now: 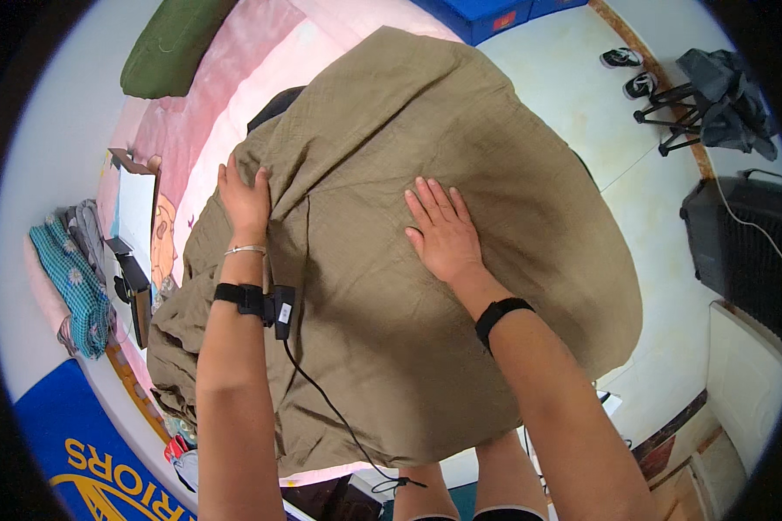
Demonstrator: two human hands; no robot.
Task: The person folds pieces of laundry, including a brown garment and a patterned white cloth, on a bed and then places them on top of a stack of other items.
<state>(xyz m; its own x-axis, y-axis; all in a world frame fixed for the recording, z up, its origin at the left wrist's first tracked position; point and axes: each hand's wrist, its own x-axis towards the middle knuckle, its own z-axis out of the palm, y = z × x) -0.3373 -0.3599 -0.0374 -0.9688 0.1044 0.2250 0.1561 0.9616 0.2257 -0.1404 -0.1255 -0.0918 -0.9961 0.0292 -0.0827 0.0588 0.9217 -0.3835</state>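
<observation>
A large olive-brown cloth (397,365), possibly a garment or cover, is spread out before me, its surface creased. My right hand (446,234) rests palm down near its middle, fingers apart. My left hand (244,198) touches the cloth's left side beside several raised folds, thumb spread from the fingers. Below the left hand the fabric bunches up. A dark item (274,107) shows from beneath the cloth's upper left edge; most of it is hidden. On my left forearm a strap holds a small black device (283,312) with a hanging cable.
Pink bedding (234,71) lies beneath, with a green cushion-like roll (173,49) at its far side. Blue boxes (489,16) stand at the top. Along the right are shoes (640,84), a folding stool (697,107) and a black case-like object (743,241).
</observation>
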